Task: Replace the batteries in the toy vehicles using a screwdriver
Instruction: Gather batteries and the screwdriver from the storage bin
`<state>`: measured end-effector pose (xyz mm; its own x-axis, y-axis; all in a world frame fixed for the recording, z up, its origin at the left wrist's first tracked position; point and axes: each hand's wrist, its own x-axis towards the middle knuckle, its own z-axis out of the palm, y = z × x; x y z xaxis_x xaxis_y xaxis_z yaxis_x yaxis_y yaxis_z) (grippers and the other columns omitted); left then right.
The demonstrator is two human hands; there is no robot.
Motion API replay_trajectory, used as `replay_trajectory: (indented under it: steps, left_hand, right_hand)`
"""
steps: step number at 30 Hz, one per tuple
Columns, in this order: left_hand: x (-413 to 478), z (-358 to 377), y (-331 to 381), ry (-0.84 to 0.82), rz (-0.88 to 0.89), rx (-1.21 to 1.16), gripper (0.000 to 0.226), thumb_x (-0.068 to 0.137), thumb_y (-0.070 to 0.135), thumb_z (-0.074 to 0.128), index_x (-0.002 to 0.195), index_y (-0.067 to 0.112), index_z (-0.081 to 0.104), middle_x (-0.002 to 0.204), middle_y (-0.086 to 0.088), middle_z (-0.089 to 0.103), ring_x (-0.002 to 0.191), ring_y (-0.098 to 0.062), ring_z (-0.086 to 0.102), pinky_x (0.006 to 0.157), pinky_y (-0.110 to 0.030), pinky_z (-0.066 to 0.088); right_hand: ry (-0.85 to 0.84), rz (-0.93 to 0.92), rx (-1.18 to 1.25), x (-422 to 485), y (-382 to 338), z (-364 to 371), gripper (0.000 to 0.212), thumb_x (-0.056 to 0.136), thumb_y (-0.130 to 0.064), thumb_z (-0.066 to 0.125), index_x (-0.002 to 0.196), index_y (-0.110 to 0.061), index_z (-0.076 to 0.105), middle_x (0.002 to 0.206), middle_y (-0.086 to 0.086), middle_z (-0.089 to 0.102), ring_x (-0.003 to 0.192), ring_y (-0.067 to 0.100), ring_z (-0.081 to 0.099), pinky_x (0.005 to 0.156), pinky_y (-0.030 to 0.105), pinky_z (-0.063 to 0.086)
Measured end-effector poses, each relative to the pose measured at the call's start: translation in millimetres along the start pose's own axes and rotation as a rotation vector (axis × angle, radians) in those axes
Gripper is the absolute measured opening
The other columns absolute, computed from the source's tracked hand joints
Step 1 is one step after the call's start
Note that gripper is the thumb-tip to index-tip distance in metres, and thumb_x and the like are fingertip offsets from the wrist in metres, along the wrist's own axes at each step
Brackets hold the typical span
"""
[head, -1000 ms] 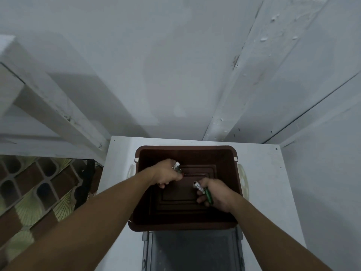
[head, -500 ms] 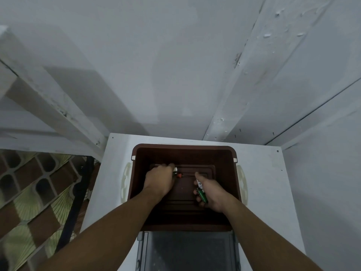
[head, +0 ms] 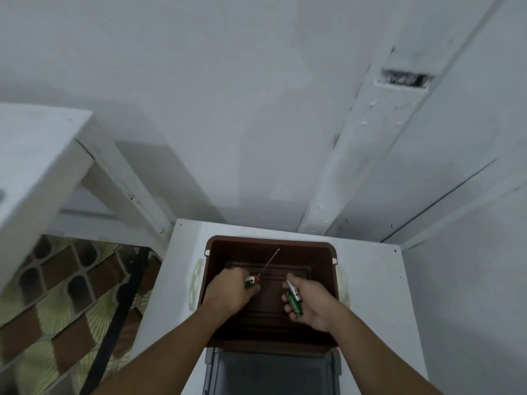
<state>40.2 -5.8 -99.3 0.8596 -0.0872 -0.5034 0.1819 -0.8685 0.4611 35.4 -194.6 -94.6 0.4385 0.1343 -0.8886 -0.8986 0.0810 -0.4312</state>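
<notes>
Nearest to the camera, a grey container [head: 271, 372] sits at the worktop's [head: 370, 280] front edge, touching the brown tub [head: 271, 238] behind it. Both hands are inside the tub. The right hand [head: 310, 303] has its fingers [head: 288, 297] curled round green batteries [head: 294, 301]. The left hand [head: 228, 292] grips the screwdriver [head: 269, 262] with curled fingers. The screwdriver's thin shaft points up and away toward the tub's far wall. Behind the worktop stands a white wall [head: 228, 109].
</notes>
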Motion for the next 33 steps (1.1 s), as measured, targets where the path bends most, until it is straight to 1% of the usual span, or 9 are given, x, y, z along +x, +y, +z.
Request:
replay_trajectory:
  steps: [3, 7, 10, 14, 17, 22, 27, 30, 33]
  left_hand:
    - [-41.0, -28.1, 13.9, -0.034, 0.017, -0.294, 0.028, 0.089, 0.038, 0.067, 0.067, 0.023, 0.06, 0.062, 0.005, 0.065, 0.058, -0.008, 0.06, 0.06, -0.026, 0.048]
    - [-88.7, -83.9, 35.5, 0.008, 0.046, -0.481, 0.031, 0.089, 0.037, 0.067, 0.077, 0.009, 0.064, 0.059, 0.0, 0.062, 0.045, -0.01, 0.053, 0.041, -0.024, 0.042]
    - [-115.3, -137.4, 46.9, 0.098, 0.062, -0.501, 0.036, 0.089, 0.039, 0.066, 0.081, 0.004, 0.065, 0.055, 0.002, 0.059, 0.043, -0.01, 0.05, 0.039, -0.022, 0.039]
    - [-149.7, -215.3, 55.3, 0.171, 0.104, -0.478, 0.031, 0.09, 0.038, 0.064, 0.069, 0.015, 0.058, 0.056, 0.001, 0.058, 0.046, -0.01, 0.047, 0.041, -0.021, 0.041]
    - [-171.3, -269.8, 45.5, 0.221, 0.117, -0.435, 0.033, 0.089, 0.041, 0.065, 0.069, 0.016, 0.057, 0.058, 0.001, 0.056, 0.048, -0.012, 0.046, 0.04, -0.019, 0.04]
    - [-212.5, -359.7, -25.7, 0.329, 0.052, -0.254, 0.035, 0.086, 0.043, 0.067, 0.073, 0.01, 0.063, 0.057, -0.003, 0.054, 0.048, -0.014, 0.048, 0.04, -0.018, 0.041]
    - [-223.5, -402.5, -123.8, 0.205, -0.033, -0.036, 0.036, 0.084, 0.043, 0.072, 0.08, 0.009, 0.059, 0.062, -0.006, 0.059, 0.05, -0.02, 0.056, 0.048, -0.025, 0.052]
    - [-224.3, -403.0, -163.9, 0.154, -0.008, 0.026, 0.035, 0.085, 0.041, 0.072, 0.078, 0.012, 0.053, 0.064, -0.003, 0.057, 0.046, -0.015, 0.053, 0.041, -0.021, 0.046]
    - [-217.3, -394.9, -185.5, 0.21, 0.1, 0.085, 0.036, 0.084, 0.039, 0.073, 0.07, 0.017, 0.049, 0.06, 0.002, 0.05, 0.048, -0.008, 0.046, 0.043, -0.018, 0.038]
  right_hand:
    - [-0.078, -0.039, -0.018, -38.0, -18.7, 8.6, 0.023, 0.1, -0.028, 0.05, 0.099, -0.008, 0.059, 0.073, 0.007, 0.059, 0.06, 0.017, 0.054, 0.056, 0.027, 0.045]
    - [-0.156, -0.146, -0.079, -89.0, -52.1, 29.2, 0.013, 0.099, -0.015, 0.053, 0.103, -0.005, 0.06, 0.075, 0.009, 0.062, 0.061, 0.017, 0.058, 0.055, 0.026, 0.048]
    - [-0.221, -0.219, -0.111, -127.9, -81.5, 55.7, 0.01, 0.099, -0.009, 0.05, 0.101, -0.004, 0.058, 0.074, 0.01, 0.062, 0.061, 0.016, 0.058, 0.053, 0.025, 0.05]
    - [-0.31, -0.323, -0.165, -173.0, -118.2, 107.0, 0.012, 0.099, -0.006, 0.049, 0.099, -0.001, 0.059, 0.075, 0.012, 0.061, 0.063, 0.018, 0.059, 0.054, 0.027, 0.053]
    - [-0.359, -0.402, -0.235, -199.8, -140.3, 154.1, 0.012, 0.099, -0.003, 0.048, 0.099, 0.0, 0.06, 0.075, 0.014, 0.061, 0.064, 0.019, 0.058, 0.055, 0.028, 0.053]
    - [-0.377, -0.545, -0.415, -231.4, -149.4, 262.5, 0.012, 0.098, -0.001, 0.049, 0.093, -0.003, 0.06, 0.074, 0.013, 0.059, 0.062, 0.02, 0.058, 0.056, 0.027, 0.053]
    - [-0.255, -0.681, -0.63, -237.2, -123.2, 358.1, 0.006, 0.095, 0.0, 0.054, 0.095, -0.003, 0.058, 0.074, 0.013, 0.058, 0.058, 0.019, 0.058, 0.052, 0.027, 0.054]
    - [-0.099, -0.724, -0.795, -228.4, -99.3, 398.0, 0.008, 0.093, -0.001, 0.056, 0.099, -0.006, 0.057, 0.067, 0.01, 0.06, 0.048, 0.014, 0.059, 0.051, 0.027, 0.054]
    - [0.045, -0.724, -0.894, -219.7, -78.1, 421.2, 0.014, 0.089, -0.001, 0.057, 0.097, -0.012, 0.057, 0.061, 0.009, 0.059, 0.042, 0.017, 0.056, 0.051, 0.031, 0.053]
